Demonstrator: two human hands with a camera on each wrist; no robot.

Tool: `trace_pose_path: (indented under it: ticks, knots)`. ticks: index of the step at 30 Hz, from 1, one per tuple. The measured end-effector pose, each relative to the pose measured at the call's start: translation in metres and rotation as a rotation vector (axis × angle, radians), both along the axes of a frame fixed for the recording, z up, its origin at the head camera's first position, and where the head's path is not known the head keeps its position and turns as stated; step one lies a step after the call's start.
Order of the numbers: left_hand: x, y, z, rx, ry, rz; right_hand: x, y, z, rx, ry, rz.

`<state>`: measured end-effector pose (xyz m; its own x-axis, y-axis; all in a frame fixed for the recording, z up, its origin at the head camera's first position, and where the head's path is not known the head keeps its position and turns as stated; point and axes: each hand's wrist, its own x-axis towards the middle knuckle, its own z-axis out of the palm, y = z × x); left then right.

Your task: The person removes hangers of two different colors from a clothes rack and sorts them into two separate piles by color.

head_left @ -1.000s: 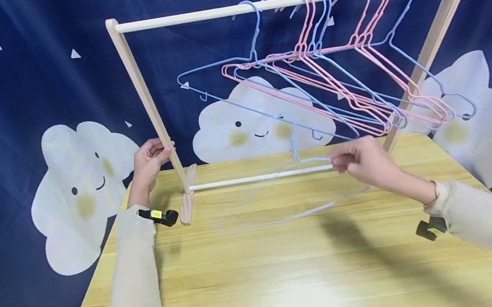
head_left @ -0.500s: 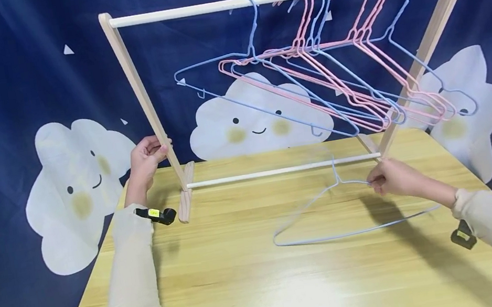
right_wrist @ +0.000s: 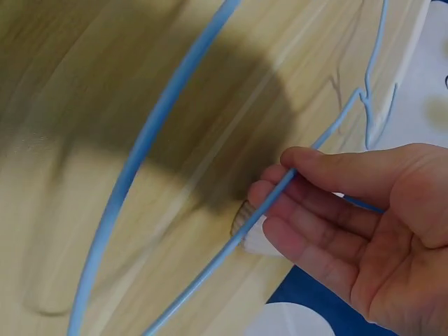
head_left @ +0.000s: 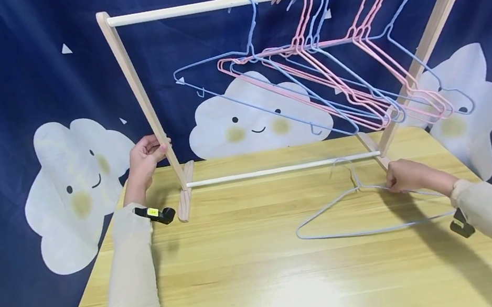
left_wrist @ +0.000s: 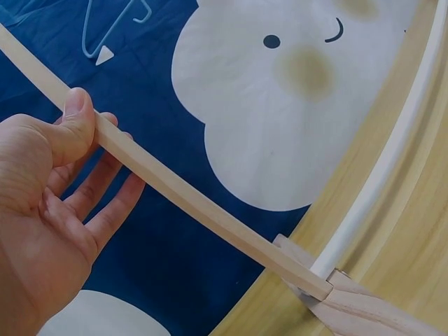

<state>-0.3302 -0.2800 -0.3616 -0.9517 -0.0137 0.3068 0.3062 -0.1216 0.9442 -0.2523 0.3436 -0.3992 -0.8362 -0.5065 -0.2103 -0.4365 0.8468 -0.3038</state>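
Note:
A light wooden rack (head_left: 142, 95) with a white top rail stands at the far side of the table. My left hand (head_left: 146, 160) grips its left upright, thumb in front and fingers behind, as the left wrist view also shows. In my right hand (head_left: 413, 175) one shoulder of a blue clothes hanger (head_left: 331, 210) is pinched between thumb and fingers. That hanger lies low over the table, right of middle, with its hook towards the rack. The right wrist view shows its blue wire (right_wrist: 210, 269) crossing the fingertips (right_wrist: 276, 234).
Several pink hangers (head_left: 302, 17) and blue hangers (head_left: 251, 25) hang from the rack's rail, mostly on its right half. The rack's right foot (head_left: 373, 150) is just behind my right hand. A dark blue curtain (head_left: 73, 84) with white clouds hangs behind the table (head_left: 243, 260).
My right hand has carried the blue hanger down and to the right, away from the rack's lower bar. My left hand keeps its grip on the upright. The view has shifted slightly.

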Motion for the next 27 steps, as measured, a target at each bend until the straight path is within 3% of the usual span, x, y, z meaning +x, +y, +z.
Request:
trace_pose_path:
  ticks: [9, 27]
  knots:
    - [-0.002, 0.001, 0.003, -0.01, 0.0, -0.005, -0.012, 0.001, -0.014, 0.026, 0.083, 0.019]
    - [-0.003, -0.002, 0.004, -0.008, 0.013, -0.005, -0.015, -0.015, -0.014, 0.059, 0.123, -0.021]
